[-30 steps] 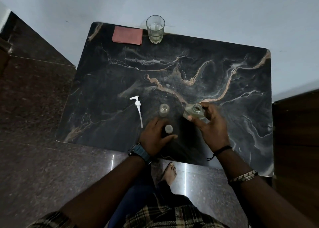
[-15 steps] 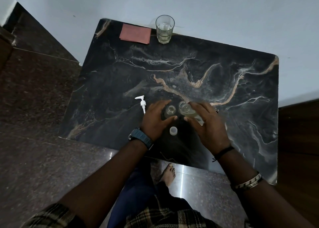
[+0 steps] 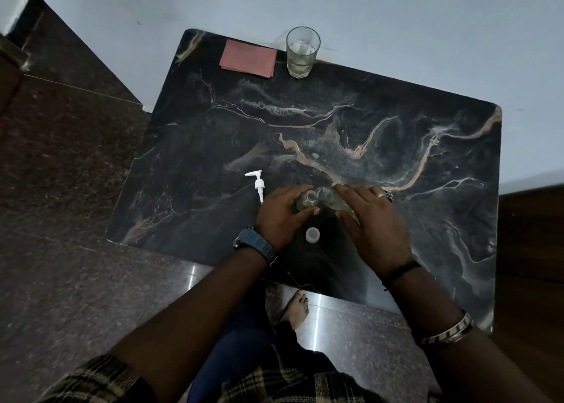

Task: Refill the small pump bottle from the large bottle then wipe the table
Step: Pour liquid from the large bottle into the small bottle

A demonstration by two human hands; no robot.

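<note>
1. Surface [image 3: 396,134]: dark marbled top with pale and tan veins, set against a light wall.
2. Left hand [image 3: 282,214]: grip closed around the small pump bottle [image 3: 306,199], which stands upright on the surface near the front edge, mouth uncovered.
3. Right hand [image 3: 374,224]: grip closed around the large bottle [image 3: 334,199], which is tilted toward the left with its open mouth at the mouth of the small pump bottle. Whether the two rims touch cannot be told, and no flow of liquid can be made out; the area is dim and slightly blurred.
4. Pump head [image 3: 258,184]: white, lying on the surface just left of the left hand, its tube running under the fingers' edge.
5. Cap [image 3: 312,234]: small, whitish, standing on the surface between the two wrists, just in front of the bottles.
6. Cloth [image 3: 248,58]: reddish, folded flat at the far edge of the surface, well apart from the hands.
7. Glass [image 3: 302,53]: clear tumbler, upright just right of the cloth, holding some pale liquid.
8. Worn items: a dark watch [image 3: 254,245] on the left wrist; a ring, a dark cord and a metal bangle on the right hand and arm.
</note>
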